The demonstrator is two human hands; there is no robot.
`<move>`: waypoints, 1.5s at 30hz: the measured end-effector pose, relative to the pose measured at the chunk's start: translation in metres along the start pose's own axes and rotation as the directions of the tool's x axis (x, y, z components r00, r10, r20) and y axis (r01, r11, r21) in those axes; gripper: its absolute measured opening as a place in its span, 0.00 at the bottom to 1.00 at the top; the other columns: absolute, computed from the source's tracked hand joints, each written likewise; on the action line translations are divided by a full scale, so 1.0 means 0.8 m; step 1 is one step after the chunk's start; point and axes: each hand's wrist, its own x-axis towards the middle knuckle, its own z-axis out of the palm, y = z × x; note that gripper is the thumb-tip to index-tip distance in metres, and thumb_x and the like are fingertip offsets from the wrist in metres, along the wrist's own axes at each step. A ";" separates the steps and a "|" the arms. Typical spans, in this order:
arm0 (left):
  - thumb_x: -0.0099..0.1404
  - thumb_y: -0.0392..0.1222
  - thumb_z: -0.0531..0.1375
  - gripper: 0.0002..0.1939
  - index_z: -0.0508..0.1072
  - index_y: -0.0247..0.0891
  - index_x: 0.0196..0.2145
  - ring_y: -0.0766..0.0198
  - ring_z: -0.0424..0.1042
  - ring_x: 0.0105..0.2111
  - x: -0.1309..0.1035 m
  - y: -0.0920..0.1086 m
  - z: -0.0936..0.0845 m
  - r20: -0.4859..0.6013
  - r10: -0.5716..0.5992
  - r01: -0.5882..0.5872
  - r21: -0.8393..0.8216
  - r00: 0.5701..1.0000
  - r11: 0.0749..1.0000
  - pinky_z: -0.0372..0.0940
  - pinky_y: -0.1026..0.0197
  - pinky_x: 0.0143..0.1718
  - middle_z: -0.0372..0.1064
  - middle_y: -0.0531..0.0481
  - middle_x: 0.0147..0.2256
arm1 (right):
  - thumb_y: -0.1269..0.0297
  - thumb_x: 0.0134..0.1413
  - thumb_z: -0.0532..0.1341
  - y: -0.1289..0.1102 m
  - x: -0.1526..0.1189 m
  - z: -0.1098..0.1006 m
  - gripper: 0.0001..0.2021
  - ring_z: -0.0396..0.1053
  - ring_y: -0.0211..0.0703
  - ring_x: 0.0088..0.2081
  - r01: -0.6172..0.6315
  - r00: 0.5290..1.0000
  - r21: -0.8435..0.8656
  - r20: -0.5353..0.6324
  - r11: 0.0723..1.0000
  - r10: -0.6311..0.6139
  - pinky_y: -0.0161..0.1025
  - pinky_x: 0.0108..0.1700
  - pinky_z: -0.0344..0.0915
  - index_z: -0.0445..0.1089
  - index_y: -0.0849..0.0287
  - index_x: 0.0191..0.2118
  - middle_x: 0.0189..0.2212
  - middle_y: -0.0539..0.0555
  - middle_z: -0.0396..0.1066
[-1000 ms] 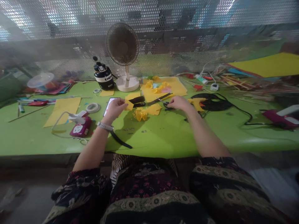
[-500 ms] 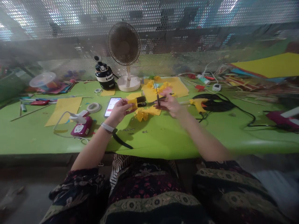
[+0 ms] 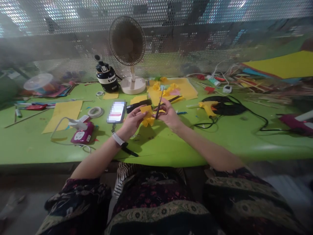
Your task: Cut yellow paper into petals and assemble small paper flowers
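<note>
Between the thumb and fingers of my left hand [image 3: 133,121] is a small piece of yellow paper [image 3: 146,110]. My right hand [image 3: 170,116], just beside it, grips a slim dark pointed tool [image 3: 159,102] that stands nearly upright; I cannot make out its exact kind. The fingertips of both hands are close together at the paper. Under them, a yellow crumpled paper flower [image 3: 148,122] shows in part. Behind my left hand lies a black object [image 3: 137,106], and a phone [image 3: 116,112] with a lit screen is left of it.
A fan [image 3: 133,85] and a black bottle [image 3: 107,78] stand at the back. To the right lies a yellow glue gun [image 3: 207,107] with a black cable. A tape roll [image 3: 95,112], purple power socket [image 3: 83,133] and yellow sheet [image 3: 65,114] are on the left.
My hands have come together: the left moved right with the yellow paper, the right moved left with the dark tool. The tool now leans more. The whole view has shifted slightly.
</note>
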 end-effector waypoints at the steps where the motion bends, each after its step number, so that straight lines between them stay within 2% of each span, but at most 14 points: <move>1: 0.59 0.37 0.68 0.19 0.74 0.37 0.49 0.60 0.78 0.45 0.000 0.000 0.000 -0.012 -0.011 0.012 0.003 1.000 1.000 0.71 0.57 0.50 0.78 0.45 0.45 | 0.65 0.42 0.74 -0.001 0.000 -0.001 0.47 0.74 0.43 0.40 0.002 1.000 -0.006 0.005 1.000 -0.002 0.47 0.49 0.77 0.54 0.49 0.67 0.38 0.49 0.69; 7: 0.51 0.35 0.73 0.19 0.76 0.37 0.41 0.65 0.77 0.37 -0.004 0.009 -0.001 -0.080 -0.044 0.053 0.116 0.996 0.992 0.72 0.63 0.39 0.78 0.49 0.38 | 0.68 0.42 0.72 -0.005 0.002 -0.008 0.44 0.75 0.42 0.38 -0.004 1.000 -0.036 -0.016 0.999 0.003 0.46 0.50 0.77 0.56 0.52 0.66 0.40 0.50 0.70; 12: 0.52 0.38 0.73 0.13 0.75 0.36 0.34 0.63 0.77 0.36 -0.008 0.015 0.002 -0.058 -0.116 0.125 0.193 0.992 0.973 0.74 0.60 0.37 0.78 0.46 0.39 | 0.65 0.41 0.74 -0.002 0.003 -0.007 0.39 0.75 0.40 0.36 -0.015 1.000 -0.060 0.000 0.998 0.015 0.47 0.50 0.76 0.61 0.53 0.61 0.39 0.50 0.71; 19: 0.57 0.39 0.71 0.12 0.76 0.35 0.37 0.62 0.78 0.36 -0.005 0.005 -0.001 -0.010 -0.156 0.155 0.186 0.988 0.970 0.74 0.61 0.33 0.78 0.43 0.40 | 0.65 0.40 0.75 -0.004 0.000 -0.008 0.33 0.74 0.43 0.36 -0.042 0.999 -0.107 -0.008 0.993 0.041 0.48 0.48 0.75 0.63 0.58 0.54 0.38 0.52 0.71; 23: 0.59 0.39 0.70 0.12 0.71 0.36 0.36 0.64 0.79 0.34 -0.002 0.009 -0.001 -0.037 -0.127 0.131 0.155 0.991 0.979 0.73 0.64 0.30 0.77 0.46 0.38 | 0.62 0.40 0.74 -0.010 0.003 -0.021 0.31 0.72 0.43 0.34 -0.042 0.998 -0.224 0.028 0.974 0.050 0.46 0.43 0.74 0.62 0.59 0.50 0.36 0.53 0.71; 26: 0.56 0.41 0.72 0.15 0.69 0.36 0.35 0.66 0.78 0.34 -0.002 0.014 -0.003 -0.057 -0.088 0.095 0.138 0.995 0.986 0.73 0.65 0.32 0.76 0.50 0.37 | 0.61 0.41 0.73 -0.016 0.003 -0.028 0.27 0.70 0.40 0.32 -0.037 0.994 -0.318 0.088 0.947 0.068 0.42 0.39 0.71 0.62 0.58 0.46 0.37 0.54 0.72; 29: 0.54 0.40 0.72 0.15 0.71 0.36 0.35 0.68 0.76 0.35 -0.001 0.017 -0.005 -0.083 -0.021 0.031 0.119 0.996 0.992 0.73 0.64 0.37 0.75 0.52 0.36 | 0.63 0.42 0.72 -0.023 0.000 -0.028 0.21 0.68 0.37 0.30 -0.007 0.992 -0.466 0.111 0.885 0.067 0.39 0.36 0.68 0.64 0.58 0.42 0.40 0.54 0.73; 31: 0.54 0.38 0.72 0.13 0.74 0.36 0.35 0.67 0.75 0.37 -0.001 0.018 -0.006 -0.080 -0.006 0.015 0.116 0.997 0.993 0.73 0.63 0.39 0.76 0.51 0.37 | 0.64 0.44 0.70 -0.028 -0.002 -0.026 0.18 0.67 0.37 0.29 0.006 0.993 -0.591 0.100 0.807 0.065 0.38 0.34 0.66 0.66 0.58 0.41 0.38 0.53 0.74; 35: 0.57 0.36 0.69 0.08 0.77 0.36 0.36 0.67 0.76 0.38 -0.001 0.018 -0.006 -0.060 -0.043 0.051 0.129 0.997 0.990 0.73 0.63 0.41 0.78 0.50 0.38 | 0.65 0.47 0.69 -0.035 -0.007 -0.020 0.16 0.70 0.42 0.30 0.000 0.986 -0.760 0.107 0.650 0.125 0.39 0.34 0.64 0.72 0.60 0.44 0.34 0.54 0.75; 40: 0.60 0.37 0.67 0.08 0.75 0.36 0.39 0.65 0.79 0.35 0.002 0.018 -0.007 -0.077 -0.127 0.137 0.141 0.989 0.980 0.73 0.65 0.34 0.78 0.48 0.38 | 0.62 0.49 0.69 -0.041 -0.005 -0.024 0.17 0.73 0.48 0.36 0.022 0.980 -0.827 0.129 0.562 0.151 0.42 0.38 0.66 0.76 0.60 0.45 0.40 0.58 0.77; 42: 0.61 0.37 0.68 0.11 0.73 0.37 0.41 0.64 0.80 0.35 0.004 0.019 -0.009 -0.072 -0.146 0.154 0.135 0.987 0.979 0.73 0.66 0.30 0.78 0.47 0.41 | 0.60 0.48 0.70 -0.041 -0.001 -0.031 0.16 0.73 0.48 0.37 -0.008 0.978 -0.825 0.111 0.565 0.175 0.43 0.38 0.67 0.75 0.60 0.43 0.40 0.58 0.78; 45: 0.61 0.37 0.68 0.13 0.72 0.37 0.42 0.63 0.81 0.36 0.005 0.021 -0.012 -0.068 -0.139 0.148 0.138 0.988 0.979 0.73 0.67 0.29 0.78 0.46 0.43 | 0.57 0.46 0.72 -0.041 0.007 -0.043 0.15 0.73 0.46 0.35 -0.079 0.951 -0.722 0.152 0.687 0.269 0.42 0.36 0.69 0.73 0.60 0.37 0.37 0.57 0.77</move>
